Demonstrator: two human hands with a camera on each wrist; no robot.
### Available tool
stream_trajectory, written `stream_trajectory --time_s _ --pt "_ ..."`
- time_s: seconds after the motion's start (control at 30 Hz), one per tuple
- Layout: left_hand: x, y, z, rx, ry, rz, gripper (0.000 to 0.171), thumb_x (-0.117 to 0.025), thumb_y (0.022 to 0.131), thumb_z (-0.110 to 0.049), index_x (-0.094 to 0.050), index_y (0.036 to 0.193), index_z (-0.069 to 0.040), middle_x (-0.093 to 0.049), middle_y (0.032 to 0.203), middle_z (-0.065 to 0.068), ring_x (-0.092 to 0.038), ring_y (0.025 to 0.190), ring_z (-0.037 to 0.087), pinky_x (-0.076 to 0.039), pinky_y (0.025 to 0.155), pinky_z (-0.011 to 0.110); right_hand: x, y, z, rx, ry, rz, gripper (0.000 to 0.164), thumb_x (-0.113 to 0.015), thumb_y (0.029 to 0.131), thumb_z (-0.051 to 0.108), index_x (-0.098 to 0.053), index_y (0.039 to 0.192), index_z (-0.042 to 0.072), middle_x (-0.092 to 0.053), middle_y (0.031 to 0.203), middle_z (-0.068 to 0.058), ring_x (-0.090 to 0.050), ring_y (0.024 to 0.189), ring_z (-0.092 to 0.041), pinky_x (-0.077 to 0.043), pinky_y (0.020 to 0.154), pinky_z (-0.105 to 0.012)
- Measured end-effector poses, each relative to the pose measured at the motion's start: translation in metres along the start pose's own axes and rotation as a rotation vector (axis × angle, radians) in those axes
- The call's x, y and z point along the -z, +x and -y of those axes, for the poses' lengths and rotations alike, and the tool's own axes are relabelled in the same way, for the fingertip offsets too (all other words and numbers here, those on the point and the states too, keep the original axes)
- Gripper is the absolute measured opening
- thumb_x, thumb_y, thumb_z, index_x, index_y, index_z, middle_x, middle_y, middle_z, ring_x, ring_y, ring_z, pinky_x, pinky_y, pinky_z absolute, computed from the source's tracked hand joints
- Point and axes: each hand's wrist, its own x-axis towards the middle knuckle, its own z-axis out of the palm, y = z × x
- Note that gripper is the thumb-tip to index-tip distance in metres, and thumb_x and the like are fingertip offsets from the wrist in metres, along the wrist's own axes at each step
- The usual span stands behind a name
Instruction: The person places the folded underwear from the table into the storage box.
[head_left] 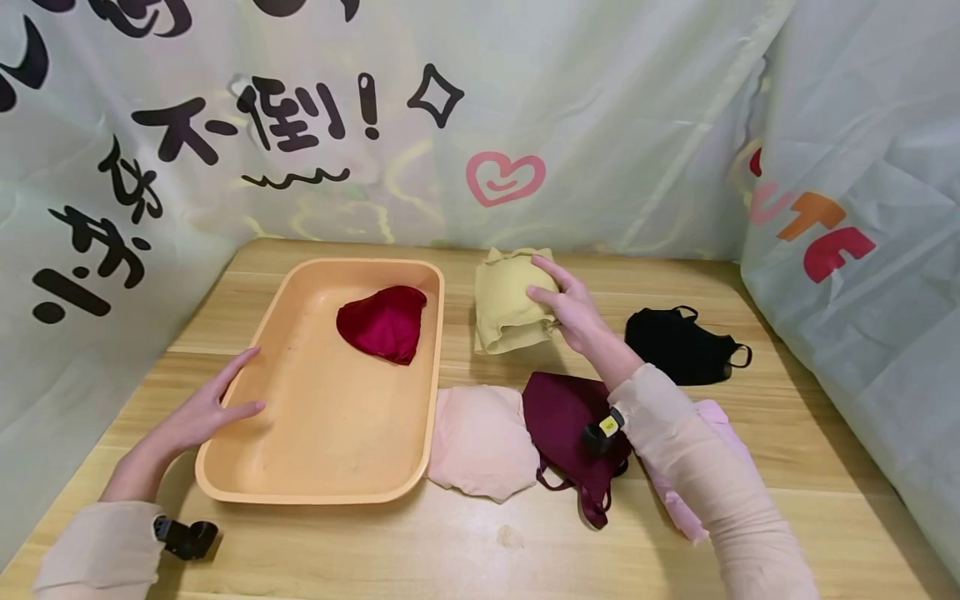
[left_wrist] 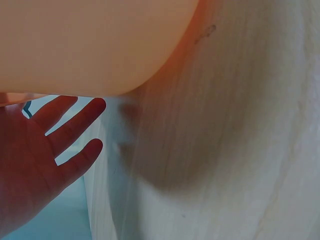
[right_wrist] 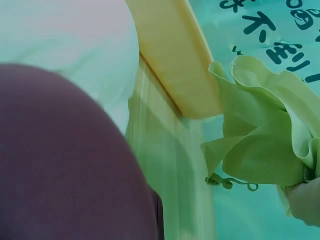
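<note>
Garment [head_left: 510, 298], yellow, is hanging gripped in right hand [head_left: 576, 315]; tray [head_left: 322, 446] is lying nine o'clock of it, left hand [head_left: 201, 408] resting wide-fingered alongside

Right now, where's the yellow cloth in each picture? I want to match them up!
Head view: the yellow cloth is just right of the middle, held in the right hand.
Left wrist view: it isn't in this picture.
Right wrist view: it's on the right side, looking greener.
Shared landmark: the orange tray, left of centre in the head view, top left in the left wrist view, top middle in the right wrist view.
</note>
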Motion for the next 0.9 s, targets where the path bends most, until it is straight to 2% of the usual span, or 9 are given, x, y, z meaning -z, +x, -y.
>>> stream_trajectory --time_s 0.13,0.33,0.73,0.9 --pt "0.000 0.000 -0.001 -0.005 -0.001 -0.001 0.082 -0.062 0.084 -0.012 -0.009 0.147 -0.007 -0.010 0.145 0.033 -0.008 0.128 0.054 -0.013 0.093 0.070 -0.006 0.000 0.000 0.009 0.020 0.011 0.057 -0.049 0.091 -0.001 -0.030 0.143 0.015 -0.025 0.144 -0.012 -0.058 0.073 -0.007 -0.050 0.059 -0.019" --pt "0.000 0.000 -0.001 -0.001 -0.002 -0.005 0.082 -0.062 0.085 -0.013 -0.009 0.147 -0.006 -0.010 0.145 0.033 -0.009 0.127 0.054 -0.014 0.093 0.070 -0.014 0.001 0.000 0.007 0.028 0.023 0.056 -0.048 0.092 0.000 -0.031 0.143 0.014 -0.026 0.143 -0.010 -0.057 0.066 -0.008 -0.048 0.052 -0.019" --pt "0.000 0.000 0.001 -0.006 0.006 -0.007 0.082 -0.062 0.084 -0.010 -0.009 0.146 -0.003 -0.010 0.144 0.034 -0.007 0.129 0.053 -0.011 0.095 0.069 -0.025 0.006 -0.004 0.009 0.042 0.049 0.054 -0.048 0.092 0.000 -0.033 0.142 0.014 -0.023 0.146 -0.005 -0.056 0.068 -0.007 -0.048 0.054 -0.018" --pt "0.000 0.001 0.002 -0.017 0.010 -0.010 0.082 -0.062 0.083 -0.009 -0.009 0.146 -0.003 -0.010 0.144 0.035 -0.008 0.128 0.054 -0.011 0.095 0.069 -0.030 0.008 -0.005 0.015 0.042 0.065 0.055 -0.047 0.092 0.000 -0.031 0.143 0.013 -0.025 0.145 -0.008 -0.056 0.072 -0.008 -0.049 0.058 -0.019"
